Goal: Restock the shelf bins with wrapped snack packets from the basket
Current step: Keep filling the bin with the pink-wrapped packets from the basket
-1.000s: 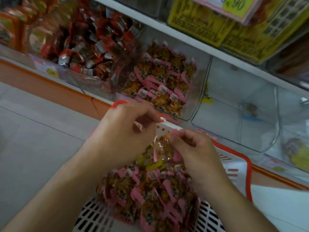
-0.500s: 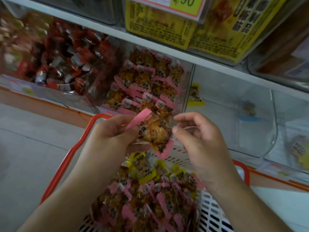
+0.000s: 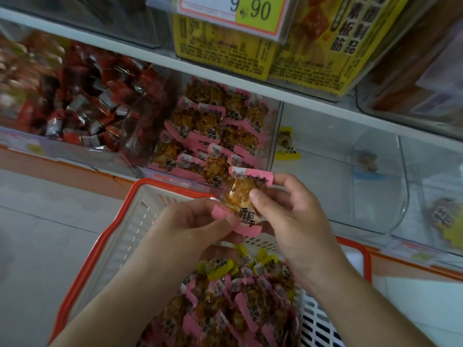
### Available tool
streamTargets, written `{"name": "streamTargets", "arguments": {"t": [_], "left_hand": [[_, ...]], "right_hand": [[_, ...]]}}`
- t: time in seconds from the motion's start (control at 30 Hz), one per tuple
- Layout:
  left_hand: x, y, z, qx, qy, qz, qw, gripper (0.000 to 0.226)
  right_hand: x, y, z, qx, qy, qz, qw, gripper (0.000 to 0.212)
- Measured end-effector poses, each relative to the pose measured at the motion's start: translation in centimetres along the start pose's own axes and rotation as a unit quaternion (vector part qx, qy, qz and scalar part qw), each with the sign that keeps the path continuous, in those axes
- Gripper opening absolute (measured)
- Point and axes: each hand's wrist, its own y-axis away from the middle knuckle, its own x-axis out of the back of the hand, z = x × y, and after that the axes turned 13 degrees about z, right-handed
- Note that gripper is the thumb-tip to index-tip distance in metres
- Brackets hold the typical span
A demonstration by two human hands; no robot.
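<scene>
A pink-edged snack packet [image 3: 241, 196] is held between both hands above the basket. My left hand [image 3: 190, 226] pinches its lower pink end; my right hand [image 3: 290, 216] pinches its upper part with thumb and fingers. Below them a white basket with an orange rim [image 3: 117, 236] holds a heap of pink packets [image 3: 225, 311] and a few yellow ones [image 3: 215, 269]. Straight ahead, a clear shelf bin [image 3: 274, 136] is filled with matching pink packets [image 3: 210, 136].
Left of it, a bin of red and silver packets [image 3: 82, 106]. To the right, a clear bin [image 3: 350, 171] holds one yellow packet [image 3: 285, 144]; another bin [image 3: 431, 196] lies beyond. A white shelf board [image 3: 225, 78] with a 9.90 price tag [image 3: 233, 11] hangs overhead.
The packet was picked out of the basket heap and lifted toward the pink bin. It passed from mostly my left hand to being pinched by both hands.
</scene>
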Motion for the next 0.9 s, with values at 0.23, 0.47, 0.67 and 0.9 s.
{"name": "streamTargets", "arguments": {"t": [0.23, 0.47, 0.67, 0.9], "left_hand": [[0.5, -0.5, -0.1, -0.057, -0.095, 0.052, 0.992, 0.011], [2.6, -0.9, 1.8, -0.150, -0.125, 0.175, 0.965, 0.009], [4.8, -0.9, 2.9, -0.126, -0.112, 0.211, 0.963, 0.025], [5.6, -1.1, 3.3, -0.127, -0.116, 0.221, 0.960, 0.023]], "right_hand": [[-1.1, 0.4, -0.5, 0.102, 0.045, 0.022, 0.994, 0.051], [-5.3, -4.0, -2.8, 0.148, 0.134, 0.050, 0.979, 0.048], [-9.0, -11.6, -4.9, 0.191, 0.269, 0.083, 0.940, 0.054], [-11.2, -14.4, -3.6, 0.269, 0.500, 0.074, 0.820, 0.058]]}}
